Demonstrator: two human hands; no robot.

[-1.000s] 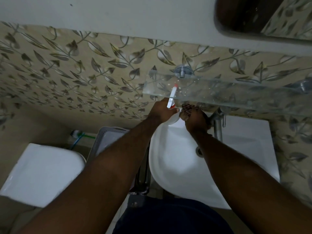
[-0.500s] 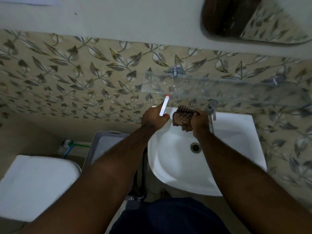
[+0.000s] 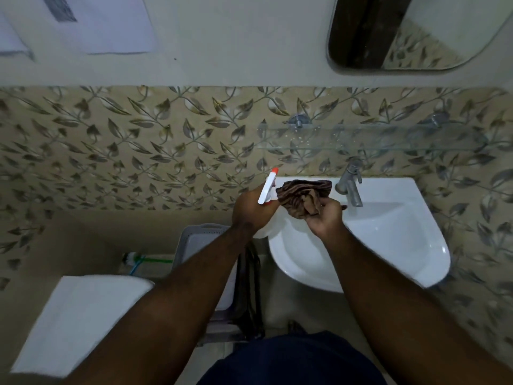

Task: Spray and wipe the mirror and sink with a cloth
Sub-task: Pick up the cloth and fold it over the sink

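My left hand (image 3: pixel 251 208) grips a white spray bottle (image 3: pixel 267 190) with a red nozzle tip, held over the left rim of the white sink (image 3: pixel 388 240). Its nozzle points up and to the right, close to the cloth. My right hand (image 3: pixel 323 215) holds a crumpled brown striped cloth (image 3: pixel 302 194) above the sink's back left corner, touching the spray head. The mirror (image 3: pixel 402 31) hangs on the wall at the upper right, only partly in view.
A metal tap (image 3: pixel 350 184) stands at the sink's back edge, just right of the cloth. A glass shelf (image 3: pixel 374 140) juts from the leaf-patterned tiles above it. A grey plastic stool (image 3: pixel 200 240) and a white toilet cistern lid (image 3: pixel 80 315) are at the left.
Both hands pulled back from under the glass shelf, away from the wall. The cloth has opened out beside the spray head. The camera has tilted up, showing more of the mirror.
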